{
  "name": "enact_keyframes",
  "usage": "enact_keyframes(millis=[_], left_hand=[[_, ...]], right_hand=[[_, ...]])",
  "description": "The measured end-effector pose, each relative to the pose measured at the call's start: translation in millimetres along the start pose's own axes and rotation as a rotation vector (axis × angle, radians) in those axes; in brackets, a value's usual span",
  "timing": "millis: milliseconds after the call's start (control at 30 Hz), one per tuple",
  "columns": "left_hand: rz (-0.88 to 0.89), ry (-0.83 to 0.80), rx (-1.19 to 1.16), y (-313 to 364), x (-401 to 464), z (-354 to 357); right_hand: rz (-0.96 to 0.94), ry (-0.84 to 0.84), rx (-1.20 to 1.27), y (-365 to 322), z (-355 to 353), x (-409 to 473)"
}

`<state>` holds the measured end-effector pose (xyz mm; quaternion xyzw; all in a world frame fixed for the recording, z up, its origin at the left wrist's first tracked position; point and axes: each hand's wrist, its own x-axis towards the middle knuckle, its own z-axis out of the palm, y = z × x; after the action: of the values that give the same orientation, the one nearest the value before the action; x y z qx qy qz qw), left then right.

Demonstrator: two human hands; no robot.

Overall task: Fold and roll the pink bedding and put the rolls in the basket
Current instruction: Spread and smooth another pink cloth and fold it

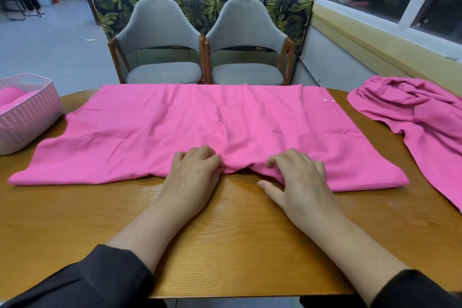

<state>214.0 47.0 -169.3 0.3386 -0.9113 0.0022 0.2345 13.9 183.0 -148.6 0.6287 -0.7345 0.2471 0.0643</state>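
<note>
folded pink sheet (200, 127) lies flat across the wooden table (225, 245); left hand (192, 177) and right hand (297, 180) pinch its near edge with curled fingers. judgement: roll evenly, hands spread wider. cloth thin, soft, creased. ribbed plastic basket (32, 117) far left; crumpled bedding (420, 120) right.

Pink sheet (200, 127): matt woven cloth, creased. Table (237, 245) under it: glossy wood-grain. Basket (27, 117) left of sheet: ribbed pink plastic. Chairs (162, 40) behind sheet: matt grey fabric, wood frames.
</note>
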Motion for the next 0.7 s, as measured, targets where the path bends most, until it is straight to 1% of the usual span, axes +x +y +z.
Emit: enact_keyframes(millis=[67, 200, 233, 267, 333, 400, 433, 533, 600, 633, 700], left_hand=[[0.014, 0.051, -0.039, 0, 0, -1], [-0.017, 0.258, -0.160, -12, 0, -12], [-0.018, 0.282, -0.168, -19, -1, -15], [0.001, 0.277, -0.179, -23, -3, -18], [0.060, 0.154, -0.201, -26, -10, -24], [0.085, 0.008, -0.119, -27, -15, -22], [0.077, -0.020, -0.073, -27, -13, -18], [0.034, 0.031, -0.059, -36, -4, -14], [0.044, 0.059, -0.078, -40, -2, -16], [0.033, 0.040, -0.104, -39, -3, -18], [-0.001, -0.075, -0.112, -37, -9, -22]], right_hand=[[0.009, -0.012, -0.036, -5, 4, 5], [-0.041, -0.017, -0.018, -1, 7, 4], [-0.062, -0.037, -0.009, 1, 8, 3], [-0.068, -0.068, -0.004, 4, 8, 2], [-0.056, -0.084, -0.005, 7, 10, 2], [-0.039, -0.071, 0.015, 5, 9, 4], [-0.049, -0.086, 0.027, 3, 9, 5], [-0.042, -0.133, -0.009, -4, 15, 7], [-0.008, -0.075, -0.022, -6, 18, 10], [0.008, -0.039, -0.007, -6, 17, 11], [0.012, 0.010, 0.036, -5, 13, 11]])
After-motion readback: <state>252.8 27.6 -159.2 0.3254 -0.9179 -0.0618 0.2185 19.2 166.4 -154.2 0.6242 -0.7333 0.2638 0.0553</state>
